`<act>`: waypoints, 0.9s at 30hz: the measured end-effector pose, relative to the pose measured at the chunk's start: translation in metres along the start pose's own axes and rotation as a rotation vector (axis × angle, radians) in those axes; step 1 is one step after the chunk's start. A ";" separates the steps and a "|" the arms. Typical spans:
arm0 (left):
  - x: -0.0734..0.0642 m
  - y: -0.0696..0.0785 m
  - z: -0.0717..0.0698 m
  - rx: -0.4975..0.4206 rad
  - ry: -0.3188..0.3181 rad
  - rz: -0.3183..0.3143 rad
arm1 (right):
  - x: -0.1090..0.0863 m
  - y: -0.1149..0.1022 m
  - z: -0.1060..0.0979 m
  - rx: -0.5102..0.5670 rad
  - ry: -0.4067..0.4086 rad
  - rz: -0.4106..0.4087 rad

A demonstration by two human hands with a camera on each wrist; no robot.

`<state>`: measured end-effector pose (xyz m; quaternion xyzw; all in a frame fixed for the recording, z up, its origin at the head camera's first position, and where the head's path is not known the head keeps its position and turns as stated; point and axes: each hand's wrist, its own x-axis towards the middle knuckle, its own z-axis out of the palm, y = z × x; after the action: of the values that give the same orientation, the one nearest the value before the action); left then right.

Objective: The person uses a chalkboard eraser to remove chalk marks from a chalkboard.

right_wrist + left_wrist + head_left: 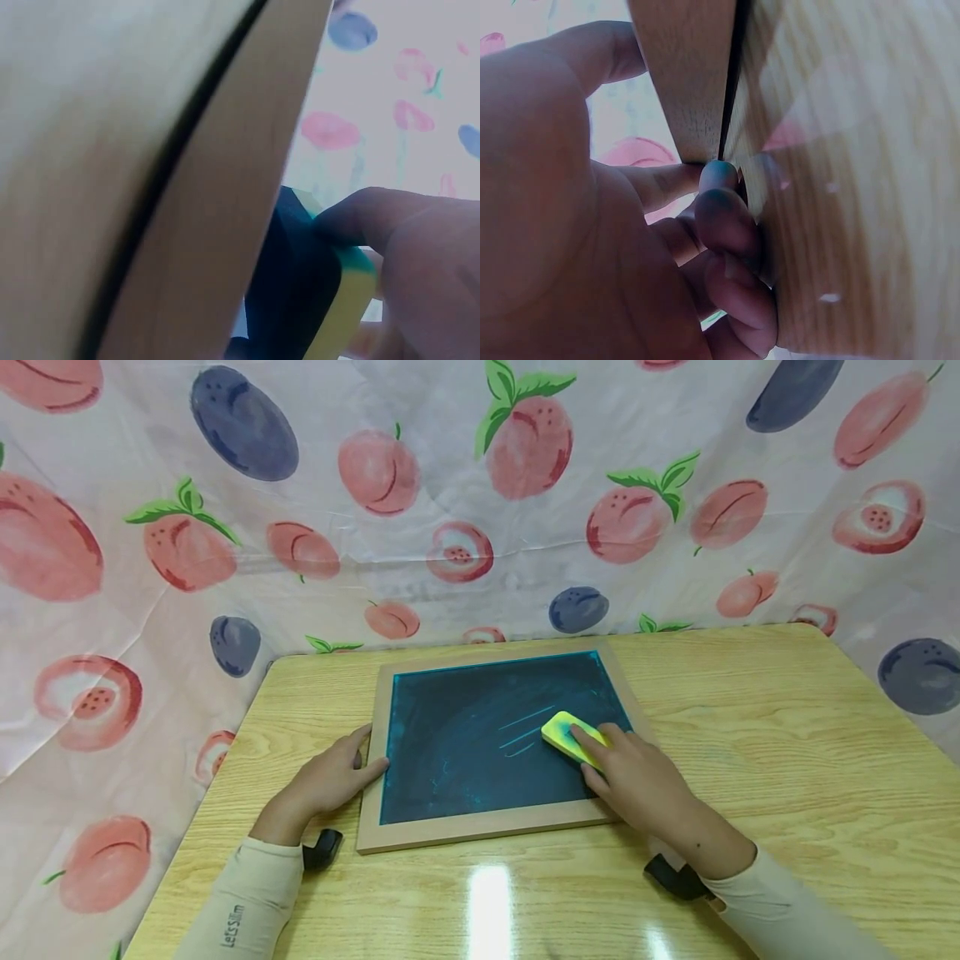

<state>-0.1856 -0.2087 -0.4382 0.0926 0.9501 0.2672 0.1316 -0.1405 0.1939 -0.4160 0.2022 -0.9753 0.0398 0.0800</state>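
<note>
A small chalkboard [465,752] with a light wooden frame lies on the table, a few pale blue chalk strokes near its middle. My left hand [333,777] holds the frame's left side, thumb on top; in the left wrist view its curled fingers [731,225] meet the frame's edge [686,75] just above the tabletop. With my right hand [637,777] I grip a yellow chalkboard eraser [558,731], smudged blue-green, over the right part of the board. The right wrist view shows its dark underside [292,277] and my thumb against its side. Some right-hand fingers are hidden.
The wood-grain table [750,718] extends to both sides of the board and in front of it. Behind it hangs a fruit-print cloth [465,460]. Dark wrist cameras sit at the left wrist [322,850] and right wrist [675,878].
</note>
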 end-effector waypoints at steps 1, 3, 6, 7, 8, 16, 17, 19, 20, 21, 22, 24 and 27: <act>0.000 0.000 0.000 0.000 -0.001 -0.004 | 0.001 0.005 0.000 -0.004 0.005 0.016; 0.000 0.000 0.000 0.006 0.001 -0.005 | 0.002 0.015 -0.001 -0.011 0.007 0.042; 0.000 0.000 0.000 0.010 0.006 -0.004 | 0.003 0.027 -0.002 -0.014 0.024 0.067; -0.001 0.000 0.000 0.008 0.009 -0.002 | 0.003 0.029 -0.002 -0.016 0.029 0.075; -0.001 0.000 0.000 0.004 0.010 -0.002 | 0.003 0.032 -0.003 -0.016 0.031 0.083; -0.003 0.000 0.000 -0.019 0.019 0.008 | 0.004 0.038 -0.005 -0.015 0.008 0.125; -0.003 0.000 0.000 -0.016 0.020 0.010 | 0.004 0.038 -0.005 -0.010 0.004 0.125; -0.002 0.000 0.000 -0.017 0.021 0.015 | 0.004 0.036 -0.005 0.003 0.001 0.125; -0.002 -0.001 0.000 -0.016 0.021 0.017 | 0.004 0.036 -0.005 0.010 0.001 0.124; -0.002 -0.001 0.000 -0.014 0.021 0.018 | 0.004 0.035 -0.005 0.018 0.000 0.123; -0.002 -0.001 0.000 -0.013 0.021 0.019 | 0.004 0.033 -0.005 0.029 0.000 0.121; -0.002 -0.001 0.000 -0.024 0.017 0.020 | 0.003 0.031 -0.004 0.043 0.003 0.104; -0.002 0.000 0.000 -0.037 0.012 0.019 | 0.002 0.025 -0.002 0.054 0.008 0.067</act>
<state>-0.1833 -0.2092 -0.4378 0.0975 0.9449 0.2866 0.1249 -0.1522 0.2160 -0.4147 0.1712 -0.9797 0.0699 0.0771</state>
